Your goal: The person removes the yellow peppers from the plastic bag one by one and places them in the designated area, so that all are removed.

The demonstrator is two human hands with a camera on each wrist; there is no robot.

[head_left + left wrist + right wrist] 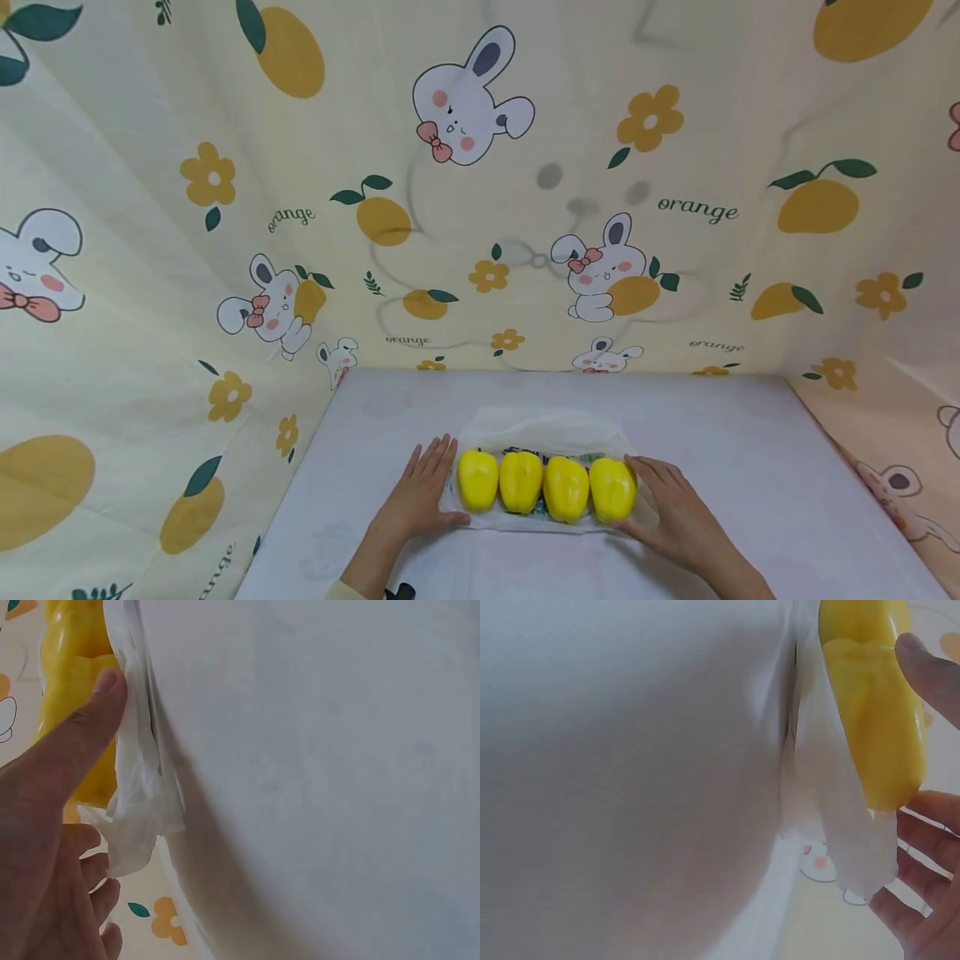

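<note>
Several yellow bell peppers [545, 486] lie in a row on a thin white plastic bag [551, 437] on the white table [750, 467]. My left hand [422, 493] lies flat with straight fingers at the row's left end, its thumb [79, 739] against the bag's edge [135, 780] beside the leftmost pepper [71, 690]. At the right end my right hand [667, 504] lies flat too, fingers spread. In the right wrist view its fingers [930, 675] touch the rightmost pepper [874, 712] and the bag [840, 825] under it.
A cream cloth printed with rabbits, oranges and flowers [480, 183] walls in the table at the back and on both sides. Bare white tabletop lies in front of the row and to its right.
</note>
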